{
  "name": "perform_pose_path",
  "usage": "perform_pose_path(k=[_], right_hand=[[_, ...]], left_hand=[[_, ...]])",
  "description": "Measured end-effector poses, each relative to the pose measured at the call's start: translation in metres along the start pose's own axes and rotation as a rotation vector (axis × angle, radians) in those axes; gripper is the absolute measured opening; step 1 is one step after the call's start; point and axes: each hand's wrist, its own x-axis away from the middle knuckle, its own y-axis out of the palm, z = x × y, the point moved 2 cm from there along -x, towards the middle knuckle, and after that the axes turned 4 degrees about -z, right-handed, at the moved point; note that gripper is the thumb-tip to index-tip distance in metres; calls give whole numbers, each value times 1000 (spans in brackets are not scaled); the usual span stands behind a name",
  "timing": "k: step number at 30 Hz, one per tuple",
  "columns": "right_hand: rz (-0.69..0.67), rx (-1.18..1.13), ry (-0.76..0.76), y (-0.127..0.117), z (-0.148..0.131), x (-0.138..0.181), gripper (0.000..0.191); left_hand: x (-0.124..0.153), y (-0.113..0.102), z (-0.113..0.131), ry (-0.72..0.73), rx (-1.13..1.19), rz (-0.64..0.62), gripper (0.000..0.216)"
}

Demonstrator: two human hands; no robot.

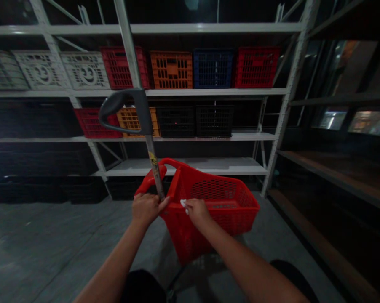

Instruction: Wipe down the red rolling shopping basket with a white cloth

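A red plastic shopping basket (pixel 213 219) with perforated walls stands in front of me, its long side towards me. My left hand (pixel 147 208) is closed over the near end of its raised red handle, thumb stretched along the rim. Pinched in my right hand (pixel 196 211) is a small white wipe (pixel 183 203), pressed against the basket's near rim; I cannot tell whether it is cloth or paper. A metal pole (pixel 156 176) with a dark grey loop grip (pixel 144 111) rises just past my left hand, and its lower end is hidden behind the basket.
White metal shelving (pixel 190 167) runs across the back with several red, orange, blue, black and white crates, including an orange crate (pixel 171 69). A darker rack (pixel 329 172) closes in on the right. Grey concrete floor (pixel 66 240) extends to the left.
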Motion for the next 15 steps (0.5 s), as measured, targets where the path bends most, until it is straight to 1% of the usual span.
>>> perform_pose_path(k=[2, 3, 5, 6, 8, 12, 14, 15], right_hand=[[9, -24, -41, 10, -15, -11, 29], [6, -13, -51, 13, -18, -13, 30], [-15, 43, -41, 11, -11, -10, 30], [-22, 76, -22, 6, -1, -4, 31], [-20, 136, 52, -11, 31, 14, 32], [54, 225, 291, -58, 103, 59, 32], [101, 251, 403, -74, 123, 73, 31], [116, 259, 439, -77, 126, 76, 30]], left_hand=[[-2, 3, -2, 9, -16, -16, 51], [-3, 5, -3, 16, -19, -24, 50], [-4, 8, -7, 32, -19, -37, 49], [-5, 10, -9, 35, -18, -41, 49], [-6, 14, -13, 39, -19, -43, 50], [-9, 22, -21, 43, -23, -29, 50], [-11, 25, -22, 33, -25, -26, 50], [-11, 25, -22, 26, -24, -27, 50]])
